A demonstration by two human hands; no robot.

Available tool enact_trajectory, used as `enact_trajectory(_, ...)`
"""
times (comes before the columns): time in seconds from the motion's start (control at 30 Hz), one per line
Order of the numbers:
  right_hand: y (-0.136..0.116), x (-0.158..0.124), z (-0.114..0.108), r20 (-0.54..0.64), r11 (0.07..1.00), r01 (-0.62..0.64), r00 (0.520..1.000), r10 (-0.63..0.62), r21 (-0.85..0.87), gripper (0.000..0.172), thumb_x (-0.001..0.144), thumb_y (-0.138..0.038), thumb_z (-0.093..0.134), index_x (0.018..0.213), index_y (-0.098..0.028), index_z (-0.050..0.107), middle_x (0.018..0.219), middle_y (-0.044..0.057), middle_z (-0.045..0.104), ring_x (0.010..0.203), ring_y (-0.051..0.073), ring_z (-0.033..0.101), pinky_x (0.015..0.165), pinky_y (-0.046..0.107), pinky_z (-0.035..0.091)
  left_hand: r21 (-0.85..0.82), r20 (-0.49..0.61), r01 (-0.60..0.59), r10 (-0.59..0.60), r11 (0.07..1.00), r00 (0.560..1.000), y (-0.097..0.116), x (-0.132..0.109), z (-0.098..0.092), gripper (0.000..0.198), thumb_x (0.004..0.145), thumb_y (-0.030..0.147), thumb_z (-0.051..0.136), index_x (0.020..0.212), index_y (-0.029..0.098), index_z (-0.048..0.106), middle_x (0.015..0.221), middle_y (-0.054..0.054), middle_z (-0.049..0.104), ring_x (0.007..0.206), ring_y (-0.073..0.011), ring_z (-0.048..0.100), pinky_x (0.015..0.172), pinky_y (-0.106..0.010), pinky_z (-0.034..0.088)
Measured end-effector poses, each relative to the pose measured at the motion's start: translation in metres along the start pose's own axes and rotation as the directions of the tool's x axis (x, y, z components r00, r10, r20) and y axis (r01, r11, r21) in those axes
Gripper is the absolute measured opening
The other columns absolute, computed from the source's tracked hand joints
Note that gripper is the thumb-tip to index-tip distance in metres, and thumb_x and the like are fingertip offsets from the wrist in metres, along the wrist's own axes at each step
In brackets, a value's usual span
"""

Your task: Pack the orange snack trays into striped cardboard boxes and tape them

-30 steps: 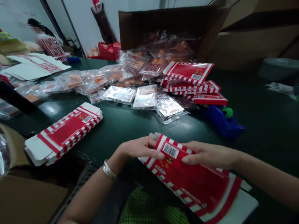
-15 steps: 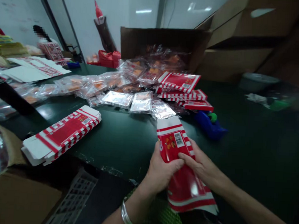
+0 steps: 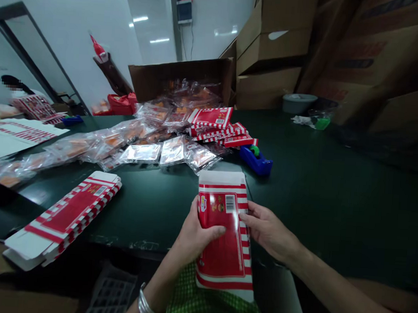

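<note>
A flat red-and-white striped carton point(image 3: 223, 233) stands upright between my hands at the near edge of the dark green table point(image 3: 327, 197). My left hand point(image 3: 197, 233) grips its left side, thumb across the red face. My right hand point(image 3: 266, 230) holds its right edge with fingers curled. The carton's white top flap points away from me and a barcode shows near the top.
A stack of flat striped cartons point(image 3: 63, 216) lies at the near left. Clear snack packets point(image 3: 142, 147) spill from an open brown box point(image 3: 180, 79). Folded red cartons point(image 3: 216, 124) and a blue tape dispenser point(image 3: 256, 159) sit mid-table. Brown boxes point(image 3: 272, 51) tower behind. A person point(image 3: 13, 85) sits far left.
The carton has been turned from lying slanted across my lap to standing upright, and both hands have shifted to its sides. My head has lifted, showing more of the room.
</note>
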State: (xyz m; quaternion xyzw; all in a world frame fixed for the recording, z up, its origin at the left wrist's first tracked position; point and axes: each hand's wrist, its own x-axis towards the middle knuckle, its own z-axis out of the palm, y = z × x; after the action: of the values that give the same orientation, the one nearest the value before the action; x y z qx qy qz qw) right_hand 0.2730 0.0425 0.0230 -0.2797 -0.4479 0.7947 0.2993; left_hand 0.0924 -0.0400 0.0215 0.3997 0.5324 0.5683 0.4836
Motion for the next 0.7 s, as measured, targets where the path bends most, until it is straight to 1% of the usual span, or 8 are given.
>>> enact_trajectory(0.07,0.004,-0.005,0.000,-0.068,0.999,-0.001,0.998,0.003,0.032,0.041,0.075,-0.035,0.077,0.111,-0.020,0.065,0.110,0.010,0.073,0.090,0.024,0.071,0.073,0.034,0.060,0.021,-0.014,0.055,-0.054,0.998,0.998,-0.006,-0.004,-0.007,0.092,0.065,0.032,0.084,0.141,0.017,0.034,0.136,-0.020,0.055,0.123,-0.0348,0.055,0.101,-0.048,0.048)
enact_trajectory(0.13,0.007,-0.010,-0.001,-0.124,0.997,-0.027,0.992,0.035,0.068,0.046,0.074,-0.036,0.078,0.114,-0.020,0.063,0.109,0.010,0.073,0.089,0.025,0.072,0.071,0.034,0.060,-0.033,-0.009,0.144,-0.145,0.989,0.989,-0.014,-0.011,-0.011,0.092,0.063,0.034,0.086,0.138,0.014,0.038,0.127,-0.021,0.062,0.114,-0.0346,0.062,0.094,-0.047,0.051)
enact_trajectory(0.27,0.012,-0.017,0.001,-0.164,0.989,-0.111,0.978,0.126,0.102,0.056,0.073,-0.033,0.079,0.123,-0.021,0.058,0.110,0.011,0.073,0.090,0.028,0.073,0.074,0.039,0.061,-0.241,0.059,0.248,-0.241,0.938,0.969,-0.025,-0.028,-0.012,0.056,0.057,0.035,0.088,0.103,0.012,0.063,0.092,-0.010,0.075,0.082,-0.0261,0.071,0.078,-0.040,0.056)
enact_trajectory(0.33,0.014,-0.020,0.002,-0.156,0.982,-0.149,0.974,0.165,0.114,0.057,0.074,-0.032,0.078,0.126,-0.021,0.056,0.114,0.012,0.072,0.094,0.029,0.072,0.077,0.040,0.061,-0.324,0.104,0.325,-0.308,0.888,0.946,-0.024,-0.033,-0.013,0.049,0.057,0.035,0.088,0.095,0.012,0.067,0.084,-0.008,0.075,0.074,-0.0228,0.071,0.074,-0.038,0.056)
enact_trajectory(0.4,0.018,-0.022,0.002,-0.144,0.976,-0.178,0.970,0.195,0.126,0.060,0.077,-0.033,0.076,0.131,-0.023,0.052,0.115,0.012,0.071,0.095,0.030,0.072,0.076,0.040,0.061,-0.286,0.140,0.366,-0.339,0.886,0.930,-0.020,-0.034,-0.016,0.045,0.059,0.035,0.086,0.093,0.011,0.069,0.084,-0.009,0.075,0.076,-0.0227,0.071,0.073,-0.036,0.055)
enact_trajectory(0.5,0.026,-0.027,-0.002,-0.136,0.967,-0.213,0.963,0.232,0.142,0.068,0.081,-0.035,0.072,0.141,-0.026,0.043,0.117,0.012,0.071,0.094,0.029,0.072,0.073,0.037,0.061,-0.139,0.053,0.213,-0.207,0.967,0.977,-0.011,-0.026,-0.021,0.046,0.066,0.032,0.082,0.107,0.015,0.068,0.097,-0.009,0.075,0.090,-0.0240,0.070,0.078,-0.034,0.054)
enact_trajectory(0.57,0.031,-0.032,-0.004,-0.126,0.958,-0.233,0.959,0.255,0.170,0.075,0.082,-0.034,0.071,0.147,-0.026,0.035,0.117,0.013,0.071,0.090,0.027,0.073,0.073,0.034,0.061,-0.152,0.017,0.159,-0.158,0.975,0.987,-0.008,-0.021,-0.022,0.057,0.067,0.031,0.080,0.119,0.017,0.061,0.098,-0.008,0.075,0.088,-0.0238,0.070,0.077,-0.034,0.054)
enact_trajectory(0.7,0.039,-0.044,-0.004,-0.105,0.936,-0.292,0.943,0.316,0.195,0.093,0.080,-0.035,0.072,0.154,-0.028,0.015,0.120,0.013,0.069,0.090,0.029,0.073,0.075,0.039,0.061,-0.230,0.097,0.293,-0.278,0.928,0.956,-0.016,-0.025,-0.020,0.076,0.067,0.029,0.080,0.134,0.014,0.047,0.090,-0.008,0.074,0.075,-0.0220,0.071,0.069,-0.033,0.055)
